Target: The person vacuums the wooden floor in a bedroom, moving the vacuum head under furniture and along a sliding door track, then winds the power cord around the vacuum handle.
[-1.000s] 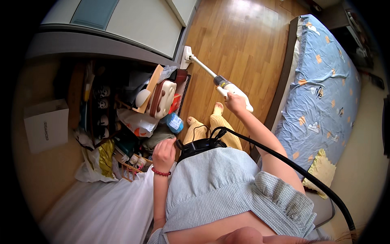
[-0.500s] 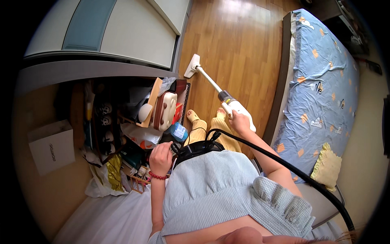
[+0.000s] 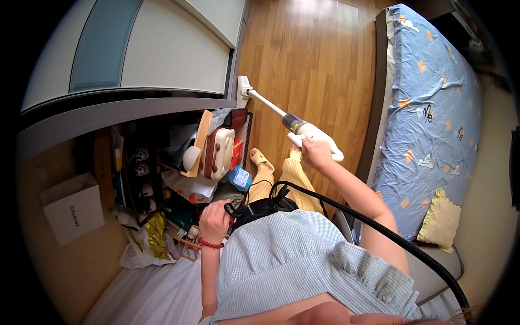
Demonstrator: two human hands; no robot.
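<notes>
My right hand (image 3: 317,153) is wrapped round the handle of a white stick vacuum cleaner (image 3: 317,136). Its slim tube runs forward and left to a white floor head (image 3: 243,91), which lies on the wood floor against the base of the wardrobe (image 3: 233,81). At the left side of my waist, my left hand (image 3: 215,219) is closed, beside a black belt pack (image 3: 265,205) with cables; what its fingers hold, if anything, is hidden. A red bead bracelet (image 3: 210,244) circles that wrist.
A cluttered open shelf on my left holds a cream and brown case (image 3: 223,154), a blue bottle (image 3: 240,177), bags and a white box (image 3: 73,208). To the right stands a bed (image 3: 428,124) with a blue sheet. A black hose (image 3: 374,219) crosses my right arm.
The vacuum's floor head has swung left from the open floor to the wardrobe base. My right hand and the vacuum body have shifted slightly left. My left hand stays at my waist.
</notes>
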